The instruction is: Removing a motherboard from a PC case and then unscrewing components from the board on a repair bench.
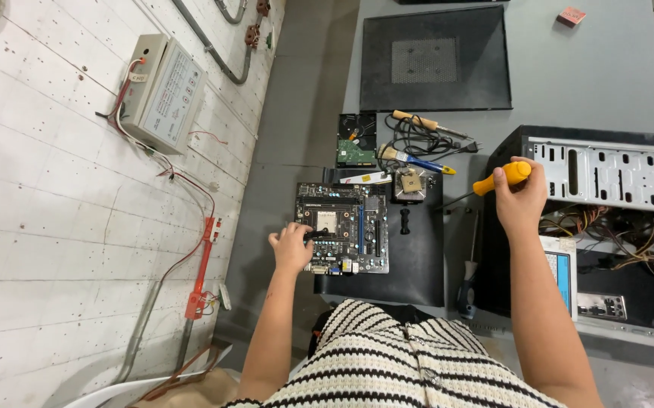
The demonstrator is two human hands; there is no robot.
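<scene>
- Circuit board [342, 227] lies flat at centre frame, on a black mat [410, 264] on the grey desk [606, 75].
- Left hand [291, 245] rests on the board's lower left edge, fingers curled around a small dark item; cannot tell what it is.
- Right hand [522, 198] sits right of centre, fingers closed around the orange handle of a screwdriver [493, 183], shaft pointing left toward the mat.
- Right hand is just beside an open computer case [606, 227] at right frame, tangled wires inside.
- Above the board: a hard drive [356, 141], a brush with blue handle [415, 160], a soldering iron [425, 124] and a small square cooler [410, 183].
- Black side panel [434, 59] lies at upper centre; small red block [571, 15] at upper right.
- Second screwdriver with a blue grip [467, 283] lies between mat and case.
- Grey control box [165, 91] with red wiring hangs on the white wall at upper left.
</scene>
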